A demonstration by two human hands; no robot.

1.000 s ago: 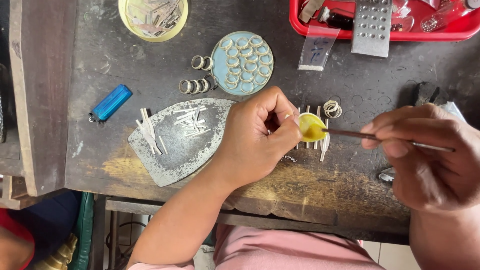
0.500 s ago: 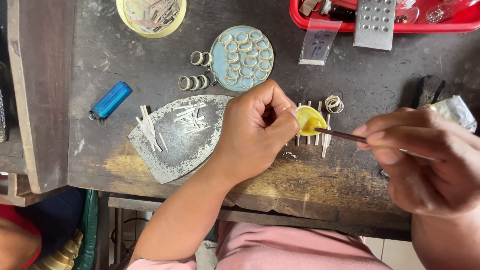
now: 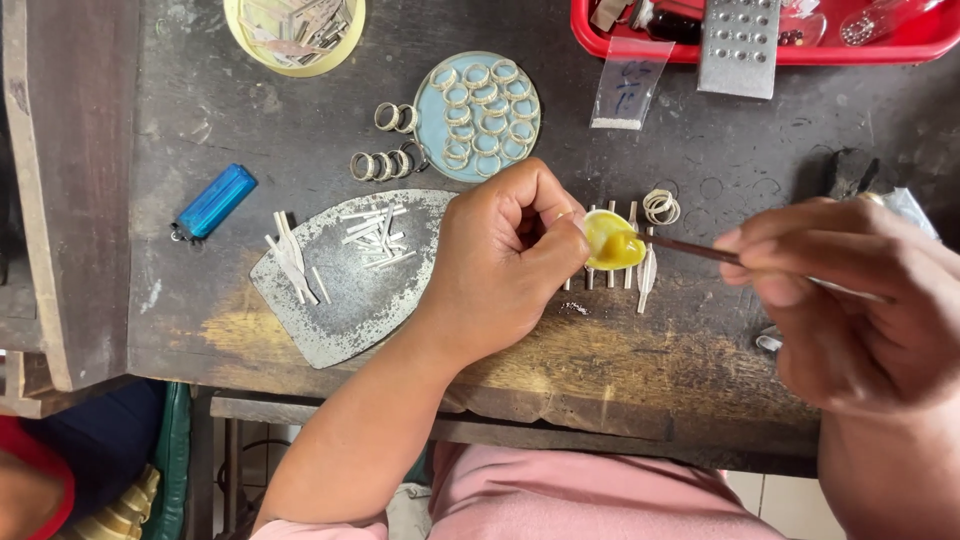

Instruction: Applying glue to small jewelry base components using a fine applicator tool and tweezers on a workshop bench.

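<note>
Left hand (image 3: 500,265) pinches a small yellow dish (image 3: 612,243); right hand (image 3: 850,300) grips a thin brush (image 3: 700,250), its tip apparently dipped inside.

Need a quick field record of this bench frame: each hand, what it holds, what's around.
left hand: pinches small yellow dish
right hand: holds thin stick, tip at the dish
under dish: row of short metal strips on dark workbench
left of hand: grey metal plate with strips on it
behind: round blue tray of rings, loose rings beside it
far left: blue lighter
top right: red tray
</note>
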